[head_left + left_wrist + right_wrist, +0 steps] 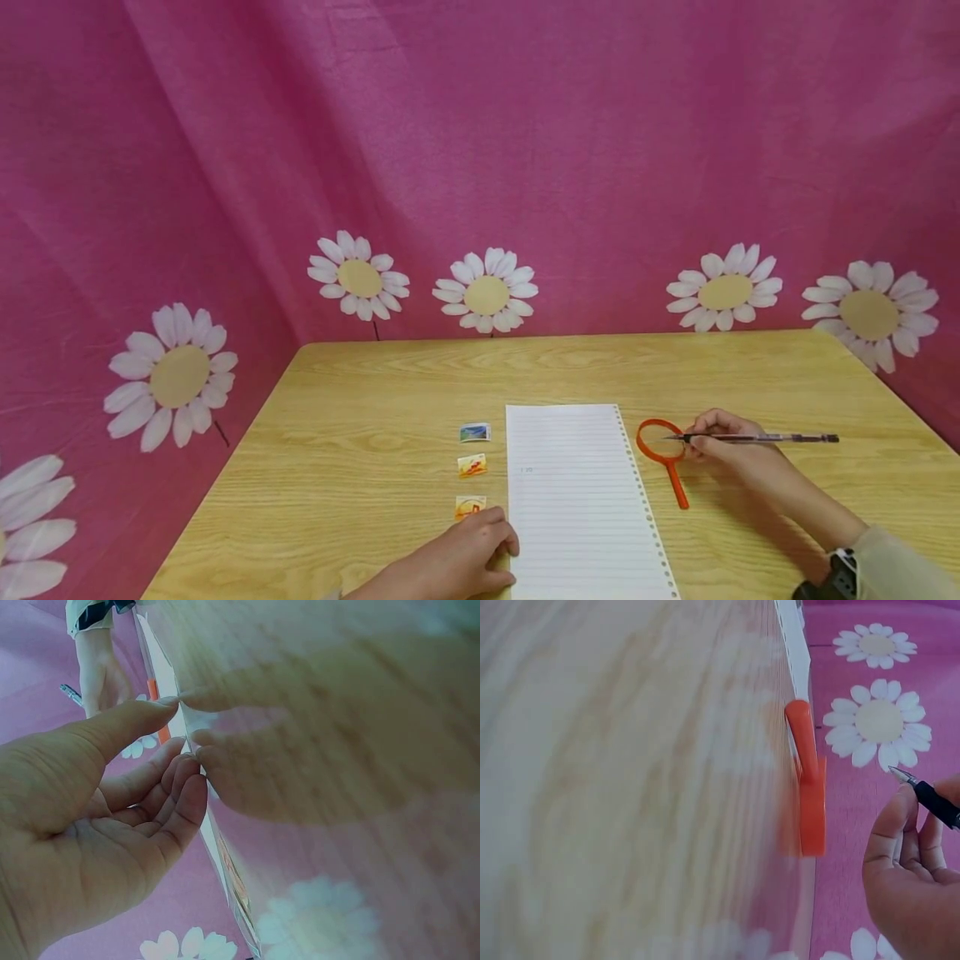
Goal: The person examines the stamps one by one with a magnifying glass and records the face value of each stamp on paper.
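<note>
A sheet of lined loose-leaf paper [573, 500], punched along its right edge, lies on the table with a small pencil-faint mark at its left. My left hand [457, 554] rests at the sheet's lower left edge, its relaxed fingertips touching down, as the left wrist view also shows [112, 802]. Between thumb and fingers, my right hand [731, 437] pinches a pen [787, 437], tip pointing left, raised over the table. Below the pen tip lies an orange magnifying glass [677, 483]. The right wrist view shows the pen's black grip [934, 804] and metal tip.
Three small stamp-like pictures form a column left of the paper: a blue one [476, 432], a yellow one [472, 465] and another yellow one [470, 506] beside my left hand. The wooden table [337, 450] meets a pink daisy-print cloth [570, 167] at its back and sides.
</note>
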A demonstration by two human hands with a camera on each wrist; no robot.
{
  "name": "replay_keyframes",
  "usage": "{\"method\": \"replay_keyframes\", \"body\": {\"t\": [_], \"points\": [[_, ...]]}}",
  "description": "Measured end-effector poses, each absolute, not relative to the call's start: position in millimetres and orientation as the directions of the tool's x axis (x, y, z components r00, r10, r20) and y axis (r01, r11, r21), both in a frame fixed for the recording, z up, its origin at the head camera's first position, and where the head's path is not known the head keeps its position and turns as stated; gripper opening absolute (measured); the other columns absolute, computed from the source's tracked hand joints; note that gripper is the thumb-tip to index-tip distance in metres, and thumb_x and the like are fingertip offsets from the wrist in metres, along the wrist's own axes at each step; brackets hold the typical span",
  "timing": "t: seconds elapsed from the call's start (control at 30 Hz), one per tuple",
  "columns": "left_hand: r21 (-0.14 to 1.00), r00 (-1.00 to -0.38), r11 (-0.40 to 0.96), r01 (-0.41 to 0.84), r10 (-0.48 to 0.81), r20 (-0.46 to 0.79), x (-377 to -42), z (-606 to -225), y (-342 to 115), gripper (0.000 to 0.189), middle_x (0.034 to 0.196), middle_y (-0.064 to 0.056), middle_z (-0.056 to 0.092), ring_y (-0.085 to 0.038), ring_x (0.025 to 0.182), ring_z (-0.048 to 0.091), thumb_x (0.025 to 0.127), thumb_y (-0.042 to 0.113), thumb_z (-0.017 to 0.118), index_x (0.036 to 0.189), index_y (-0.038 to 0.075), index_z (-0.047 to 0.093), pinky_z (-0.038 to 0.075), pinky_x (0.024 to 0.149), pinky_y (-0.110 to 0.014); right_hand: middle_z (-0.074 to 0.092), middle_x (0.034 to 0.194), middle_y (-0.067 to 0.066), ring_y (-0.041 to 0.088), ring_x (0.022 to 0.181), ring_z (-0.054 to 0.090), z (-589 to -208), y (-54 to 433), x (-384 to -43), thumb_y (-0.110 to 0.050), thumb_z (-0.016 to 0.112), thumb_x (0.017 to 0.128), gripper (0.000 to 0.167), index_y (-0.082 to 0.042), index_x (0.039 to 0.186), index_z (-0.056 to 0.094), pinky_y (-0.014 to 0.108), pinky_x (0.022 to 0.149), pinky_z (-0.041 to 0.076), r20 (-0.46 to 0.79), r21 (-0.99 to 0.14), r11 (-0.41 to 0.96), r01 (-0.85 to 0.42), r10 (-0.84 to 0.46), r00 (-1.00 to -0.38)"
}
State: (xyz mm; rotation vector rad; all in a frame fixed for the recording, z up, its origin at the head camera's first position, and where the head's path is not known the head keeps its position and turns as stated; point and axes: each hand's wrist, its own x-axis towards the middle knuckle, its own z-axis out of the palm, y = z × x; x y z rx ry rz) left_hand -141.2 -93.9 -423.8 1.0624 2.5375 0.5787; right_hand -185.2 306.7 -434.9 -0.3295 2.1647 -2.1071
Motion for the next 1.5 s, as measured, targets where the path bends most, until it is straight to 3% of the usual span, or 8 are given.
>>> {"method": "replay_keyframes", "body": {"t": [0.13,0.63,0.87,1.2,1.5], "points": [[0.494,-0.668,0.637,0.591,0.731,-0.143,-141,-424,-95,0.014,0.088,0.012,0.049,0.004,0.072,0.039,0.086,0.018,0.073,0.097,0.012,0.067,0.040,0.069,-0.011,0.067,0.089,-0.011,0.002,0.080,0.066,-437,315,-183,0.007,0.053,0.094,0.022,-0.014,0.092,0.060,0.020,0.069,0.056,0.130,-0.991,-0.003,-0.133,-0.217,-0.968],[0.499,-0.657,0.620,0.606,0.743,-0.125,-143,-425,-97,0.014,0.088,0.010,0.051,0.003,0.073,0.038,0.087,0.018,0.073,0.098,0.012,0.067,0.039,0.068,-0.011,0.067,0.083,-0.011,0.003,0.078,0.065,-438,334,-179,-0.001,0.054,0.097,0.018,-0.016,0.092,0.061,0.021,0.068,0.055,0.066,-0.994,0.080,-0.077,-0.128,-0.990],[0.497,-0.657,0.615,0.612,0.745,-0.114,-145,-432,-98,0.015,0.088,0.011,0.050,0.004,0.072,0.038,0.086,0.019,0.073,0.098,0.012,0.066,0.039,0.068,-0.011,0.071,0.085,-0.009,0.004,0.077,0.067,-439,336,-178,0.003,0.054,0.096,0.020,-0.016,0.099,0.059,0.021,0.065,0.054,0.154,-0.982,0.088,-0.165,-0.121,-0.981],[0.482,-0.661,0.627,0.612,0.740,-0.125,-141,-423,-95,0.015,0.087,0.010,0.050,0.004,0.072,0.038,0.086,0.019,0.074,0.097,0.012,0.066,0.039,0.068,-0.011,0.072,0.092,-0.013,0.005,0.079,0.068,-435,346,-175,-0.005,0.056,0.098,0.027,-0.021,0.119,0.059,0.023,0.067,0.055,0.155,-0.957,0.234,-0.170,-0.083,-0.984],[0.494,-0.663,0.637,0.592,0.733,-0.151,-141,-424,-95,0.014,0.088,0.011,0.050,0.003,0.073,0.038,0.087,0.018,0.073,0.098,0.012,0.066,0.040,0.069,-0.012,0.060,0.075,-0.016,0.004,0.065,0.053,-437,348,-175,-0.011,0.059,0.097,0.021,-0.026,0.110,0.063,0.027,0.054,0.041,0.164,-0.909,0.388,-0.151,-0.001,-0.987]]}}
